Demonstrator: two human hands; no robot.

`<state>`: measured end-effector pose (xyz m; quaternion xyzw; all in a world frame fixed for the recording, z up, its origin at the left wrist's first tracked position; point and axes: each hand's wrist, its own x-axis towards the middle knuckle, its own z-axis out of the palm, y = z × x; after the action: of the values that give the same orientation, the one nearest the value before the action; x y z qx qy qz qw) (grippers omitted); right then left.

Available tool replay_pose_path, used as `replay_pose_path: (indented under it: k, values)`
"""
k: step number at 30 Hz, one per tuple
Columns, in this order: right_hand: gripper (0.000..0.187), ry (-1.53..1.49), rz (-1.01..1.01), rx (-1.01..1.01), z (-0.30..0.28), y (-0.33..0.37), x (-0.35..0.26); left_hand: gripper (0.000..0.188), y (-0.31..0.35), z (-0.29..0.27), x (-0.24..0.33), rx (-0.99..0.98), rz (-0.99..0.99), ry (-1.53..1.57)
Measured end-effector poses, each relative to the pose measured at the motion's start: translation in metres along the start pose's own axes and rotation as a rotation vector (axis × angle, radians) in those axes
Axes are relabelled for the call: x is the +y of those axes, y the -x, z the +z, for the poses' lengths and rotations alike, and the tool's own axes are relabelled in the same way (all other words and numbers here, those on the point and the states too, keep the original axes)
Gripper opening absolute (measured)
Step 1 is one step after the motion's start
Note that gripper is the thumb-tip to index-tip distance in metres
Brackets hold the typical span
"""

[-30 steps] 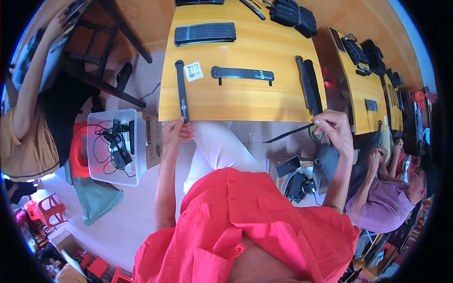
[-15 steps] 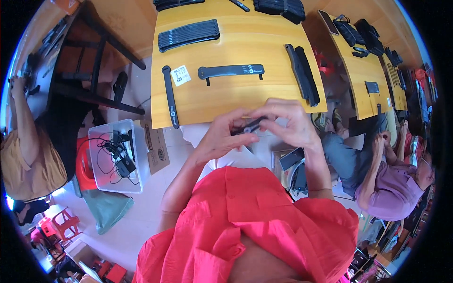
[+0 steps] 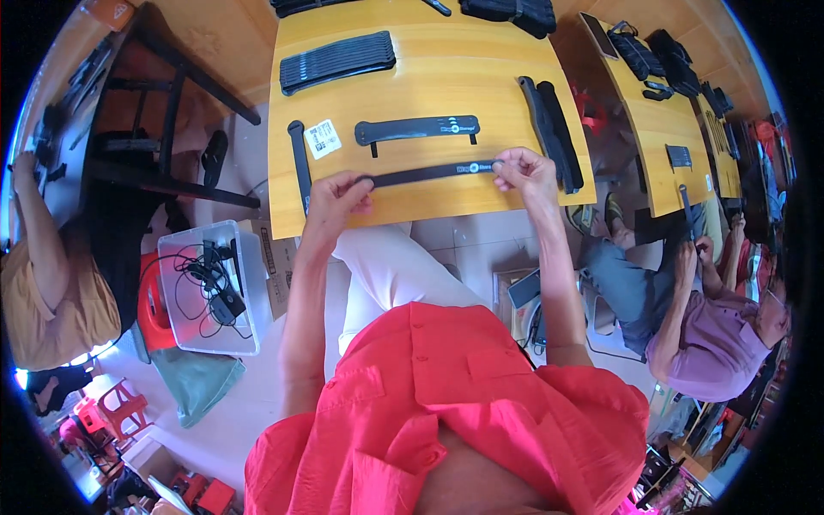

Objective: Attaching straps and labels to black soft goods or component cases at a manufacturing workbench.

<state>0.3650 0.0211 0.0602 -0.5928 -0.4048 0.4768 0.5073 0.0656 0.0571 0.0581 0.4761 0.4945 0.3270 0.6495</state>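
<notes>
A black strap [image 3: 421,175] with pale print near its right end is stretched level above the near part of the wooden table [image 3: 506,73]. My left hand [image 3: 335,202] pinches its left end, and the fingers of my right hand [image 3: 525,174] pinch the other end. Just beyond it lies a wider black strap piece [image 3: 412,130] with two short dark tabs under it. Another narrow strap [image 3: 299,159] lies beside a white label [image 3: 323,139] at the left, partly hidden by my left hand. Longer black straps [image 3: 558,137] rest along the right edge.
A bundle of black straps [image 3: 336,64] lies at the back left of the table, another bundle [image 3: 511,13] at the far edge. On the floor to the left stands a clear plastic bin [image 3: 176,313] of cables. A person [image 3: 699,348] sits at the right-hand table [image 3: 639,129].
My hands have moved apart and forward from near my lap to over the table edge. The strap, bunched between my fingers before, is now pulled out straight.
</notes>
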Motion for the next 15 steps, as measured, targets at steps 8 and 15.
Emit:
replay_pose_path:
  k: [8,15]
  values:
    - [0.007,0.039,-0.069,0.083,0.015,-0.044,0.030,0.014,-0.048,-0.002,-0.016,0.300,0.109,0.142]
    - [0.009,0.098,-0.129,0.146,0.021,-0.067,0.045,0.011,-0.062,-0.001,-0.026,0.399,0.190,0.012]
